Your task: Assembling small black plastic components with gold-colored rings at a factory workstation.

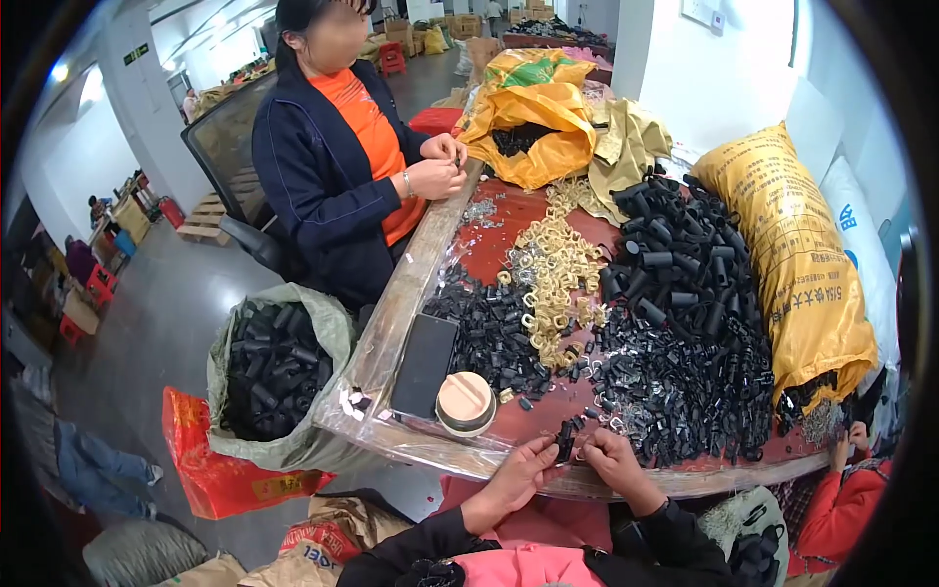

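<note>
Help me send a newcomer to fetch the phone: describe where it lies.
On the long table, follow the plastic-covered left edge toward the wearer. The phone is the flat black slab lying there, beside a round tan tape roll. Unlike the heaped small black parts, it is one smooth rectangle.

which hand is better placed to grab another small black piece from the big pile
Probably the right hand: it lies at the near edge of the small black pieces. The left hand sits farther from that heap and already pinches a black part.
</note>
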The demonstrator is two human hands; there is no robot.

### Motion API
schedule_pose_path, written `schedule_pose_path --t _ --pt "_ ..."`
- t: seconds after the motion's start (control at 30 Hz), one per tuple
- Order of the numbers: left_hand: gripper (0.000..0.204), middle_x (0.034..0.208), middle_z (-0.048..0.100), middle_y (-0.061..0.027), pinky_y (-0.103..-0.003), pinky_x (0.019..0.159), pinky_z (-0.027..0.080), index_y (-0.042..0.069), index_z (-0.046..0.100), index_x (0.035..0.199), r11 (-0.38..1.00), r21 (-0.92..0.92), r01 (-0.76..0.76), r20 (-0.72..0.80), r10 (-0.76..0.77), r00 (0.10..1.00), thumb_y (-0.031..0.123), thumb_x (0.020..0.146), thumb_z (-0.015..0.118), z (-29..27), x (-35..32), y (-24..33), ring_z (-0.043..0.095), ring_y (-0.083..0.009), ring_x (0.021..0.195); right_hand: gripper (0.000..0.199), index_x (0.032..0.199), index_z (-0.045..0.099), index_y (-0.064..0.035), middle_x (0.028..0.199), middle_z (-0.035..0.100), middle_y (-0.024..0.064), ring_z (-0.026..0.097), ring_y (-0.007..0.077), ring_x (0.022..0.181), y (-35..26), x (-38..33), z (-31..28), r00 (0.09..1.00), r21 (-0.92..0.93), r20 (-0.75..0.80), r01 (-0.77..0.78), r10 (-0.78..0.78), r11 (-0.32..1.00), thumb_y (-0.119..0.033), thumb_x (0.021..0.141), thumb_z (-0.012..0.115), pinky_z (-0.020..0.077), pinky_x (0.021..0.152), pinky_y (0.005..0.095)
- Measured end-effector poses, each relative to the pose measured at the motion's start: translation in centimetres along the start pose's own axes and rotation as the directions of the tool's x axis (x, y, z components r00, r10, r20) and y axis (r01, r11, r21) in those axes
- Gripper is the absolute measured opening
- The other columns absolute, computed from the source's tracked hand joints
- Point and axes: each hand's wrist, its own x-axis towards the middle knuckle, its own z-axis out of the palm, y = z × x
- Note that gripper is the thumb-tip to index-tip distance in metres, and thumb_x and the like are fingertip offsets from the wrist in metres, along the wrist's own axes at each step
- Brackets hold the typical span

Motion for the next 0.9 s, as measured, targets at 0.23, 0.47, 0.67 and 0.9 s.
schedule_pose_path --t 0.23,0.47,0.67,0.9 --pt "0.028 0.106 0.054 -0.0053 -0.029 0.085 0.045 0.002 0.046 0.112 0.999 0.005 0.034 0.037 -0.034 0.999 0.015 0.087 0.047 -0.2 0.2 -0.1 0.053 -0.0137 0.097 0.015 0.068 0.050 0.0010 0.061 0.048 0.0069 0.045 0.0113 0.056 -0.7 -0.4 0.4 0.999 -0.039 -0.029 -0.043 0.041 0.998 -0.010 0.077 0.053 0.0370 0.050 0.0265" --pt "0.028 0.104 0.054 -0.0055 -0.028 0.084 0.045 0.002 0.046 0.111 0.999 -0.020 0.029 0.052 -0.028 0.998 0.016 0.087 0.047 -0.5 0.4 -0.6 0.054 -0.0144 0.095 0.010 0.077 0.050 0.0009 0.071 0.054 0.0036 0.047 0.0079 0.062 -1.9 -1.2 0.1 1.000 0.203 0.012 -0.031 0.029 0.979 -0.007 0.082 0.049 0.0387 0.053 0.0235" --pt "0.027 0.102 0.055 -0.0055 -0.027 0.082 0.047 0.002 0.046 0.109 0.995 -0.099 0.027 0.026 -0.025 0.999 0.017 0.087 0.048 -0.5 0.2 -0.2 0.055 -0.0149 0.093 0.005 0.081 0.049 -0.0010 0.070 0.051 -0.0003 0.044 0.0050 0.059 -1.7 -1.5 0.9 1.000 0.270 0.005 -0.014 0.013 0.963 -0.006 0.084 0.048 0.0357 0.051 0.0197" --pt "0.027 0.096 0.057 -0.0026 -0.024 0.071 0.049 0.005 0.049 0.106 0.994 -0.095 0.060 0.047 -0.056 0.997 0.022 0.086 0.051 0.2 0.4 -0.6 0.058 -0.0121 0.082 0.007 0.079 0.048 -0.0046 0.060 0.041 -0.0060 0.036 0.0015 0.049 0.8 -1.9 1.6 0.998 0.182 -0.051 0.051 -0.042 0.982 -0.008 0.085 0.047 0.0277 0.044 0.0161"
